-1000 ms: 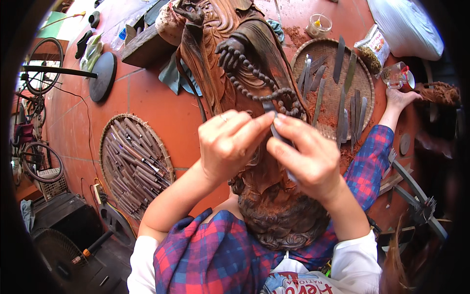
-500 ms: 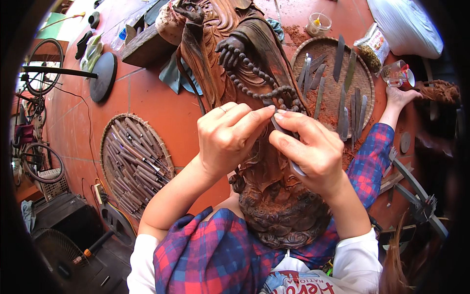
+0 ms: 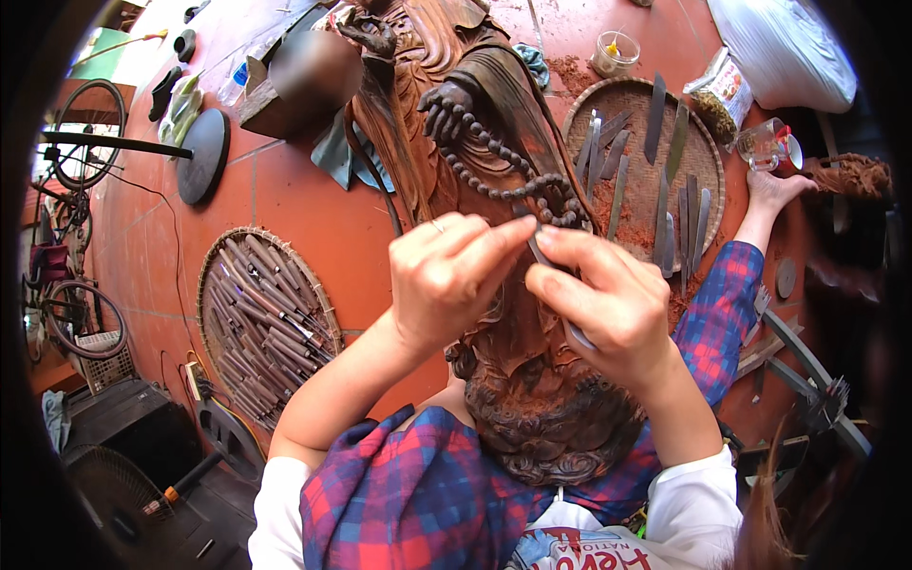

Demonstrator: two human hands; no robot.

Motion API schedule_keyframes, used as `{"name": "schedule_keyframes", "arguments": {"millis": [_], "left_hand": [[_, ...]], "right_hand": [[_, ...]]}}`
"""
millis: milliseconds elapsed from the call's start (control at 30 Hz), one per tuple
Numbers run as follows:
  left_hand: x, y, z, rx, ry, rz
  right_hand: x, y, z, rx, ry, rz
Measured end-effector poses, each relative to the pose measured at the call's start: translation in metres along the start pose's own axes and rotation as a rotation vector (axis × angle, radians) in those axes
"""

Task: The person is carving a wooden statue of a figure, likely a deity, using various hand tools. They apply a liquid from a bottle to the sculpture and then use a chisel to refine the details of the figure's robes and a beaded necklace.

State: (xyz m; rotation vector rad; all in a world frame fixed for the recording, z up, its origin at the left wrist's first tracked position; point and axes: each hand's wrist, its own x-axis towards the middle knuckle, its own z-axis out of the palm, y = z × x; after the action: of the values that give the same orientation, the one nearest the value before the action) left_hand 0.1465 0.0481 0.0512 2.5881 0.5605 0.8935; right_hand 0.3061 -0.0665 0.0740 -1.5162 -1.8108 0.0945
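Observation:
A dark brown carved wooden statue point(image 3: 518, 351) in flowing robes lies lengthwise before me, its base against my lap. One carved hand holds a string of wooden beads point(image 3: 489, 144). Just below those beads, both my hands grip a thin grey flat blade point(image 3: 578, 334), perhaps a file or scraper. My left hand point(image 3: 442, 275) pinches its far end with thumb and fingers. Around its nearer part my right hand point(image 3: 608, 294) is closed, and the lower end shows beneath the palm. The far tip meets the wood near the beads, mostly covered by my fingers.
A round woven tray point(image 3: 698, 104) of flat metal blades lies at right, amid reddish wood dust. Left, another basket point(image 3: 334, 318) holds many wooden-handled tools. A block point(image 3: 275, 109) stands near the statue's far end. A fan point(image 3: 114, 494) stands at lower left.
Both hands, still gripping the blade, have shifted slightly toward me along the statue. The statue, trays and surrounding things look much the same.

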Motion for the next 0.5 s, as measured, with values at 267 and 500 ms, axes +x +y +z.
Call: {"name": "schedule_keyframes", "arguments": {"millis": [267,500], "left_hand": [[-0.003,0.0,0.002,-0.02,0.013,-0.013],[-0.01,0.002,0.007,-0.05,0.004,-0.019]], "right_hand": [[0.001,-0.002,-0.003,0.0,-0.033,-0.005],[-0.006,-0.004,-0.004,-0.021,-0.042,0.0]]}}
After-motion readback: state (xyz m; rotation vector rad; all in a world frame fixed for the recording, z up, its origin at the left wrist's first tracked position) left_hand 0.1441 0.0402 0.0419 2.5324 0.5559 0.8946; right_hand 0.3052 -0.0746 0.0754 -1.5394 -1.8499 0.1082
